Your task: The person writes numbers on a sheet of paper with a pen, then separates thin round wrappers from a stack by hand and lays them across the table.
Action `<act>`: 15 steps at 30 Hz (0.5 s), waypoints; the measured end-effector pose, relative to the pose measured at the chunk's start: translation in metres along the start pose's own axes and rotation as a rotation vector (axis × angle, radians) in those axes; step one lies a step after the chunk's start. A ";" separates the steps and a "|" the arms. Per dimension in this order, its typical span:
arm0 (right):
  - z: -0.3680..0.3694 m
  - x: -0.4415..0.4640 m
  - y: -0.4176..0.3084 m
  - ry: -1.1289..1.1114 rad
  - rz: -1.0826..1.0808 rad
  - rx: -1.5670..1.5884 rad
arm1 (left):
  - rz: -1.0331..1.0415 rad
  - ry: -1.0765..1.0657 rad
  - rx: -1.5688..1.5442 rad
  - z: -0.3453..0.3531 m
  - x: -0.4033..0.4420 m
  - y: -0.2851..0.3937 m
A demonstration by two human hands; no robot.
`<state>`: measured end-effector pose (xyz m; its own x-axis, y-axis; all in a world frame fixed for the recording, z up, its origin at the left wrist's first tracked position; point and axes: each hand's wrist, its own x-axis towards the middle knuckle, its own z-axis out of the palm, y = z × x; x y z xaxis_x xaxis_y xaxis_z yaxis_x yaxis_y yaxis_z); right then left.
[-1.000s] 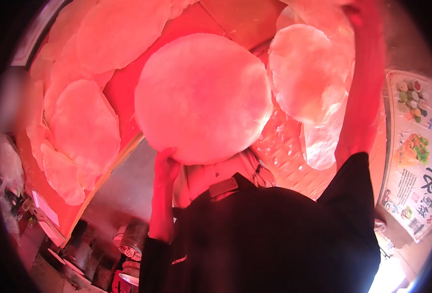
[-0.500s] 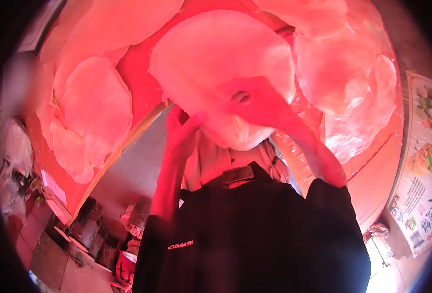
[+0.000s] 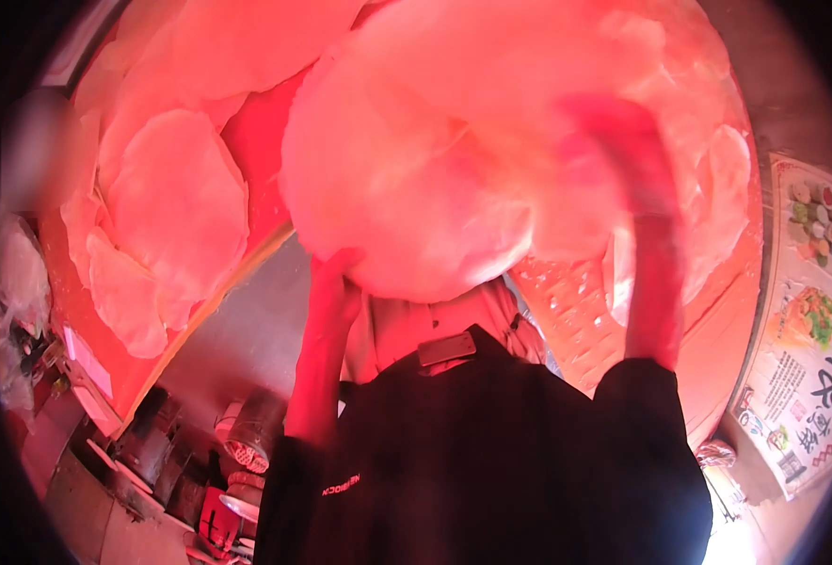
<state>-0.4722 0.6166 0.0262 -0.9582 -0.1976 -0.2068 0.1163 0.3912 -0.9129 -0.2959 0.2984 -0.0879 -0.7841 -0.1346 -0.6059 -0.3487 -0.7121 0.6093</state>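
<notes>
A large, thin, pale round sheet, like dough or flatbread, lies at the centre under red light. At its near left edge is my left hand, with the thumb over the rim and the other fingers largely hidden; it pinches the edge. My right hand is over the right part of the pale sheets, smeared by motion, so its fingers and anything in them cannot be made out. Where the central sheet ends and the right-hand sheets begin is unclear. A fold or dip shows near the middle of the central sheet.
More overlapping pale sheets lie on the left of the red surface. A textured patch shows at the near right. Containers stand low at the left. A printed poster with food pictures is at the far right.
My right hand first came in from the upper right onto the central sheet, then swung back right. The sheet's right side now spreads over the right-hand sheets. My left hand stays near its edge.
</notes>
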 end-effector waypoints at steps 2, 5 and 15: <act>-0.057 -0.002 -0.012 0.149 0.008 0.167 | -0.024 -0.008 -0.027 -0.008 0.001 -0.005; -0.094 -0.002 -0.045 0.150 0.006 0.448 | -0.043 -0.008 -0.068 -0.020 0.004 -0.013; -0.114 0.218 -0.149 -0.055 -0.200 0.587 | -0.135 0.035 -0.102 -0.034 0.008 -0.022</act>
<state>-0.7286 0.6174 0.1569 -0.9632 -0.2685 -0.0155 0.0756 -0.2149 -0.9737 -0.2768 0.2902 -0.1234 -0.7145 -0.0555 -0.6975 -0.3944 -0.7914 0.4671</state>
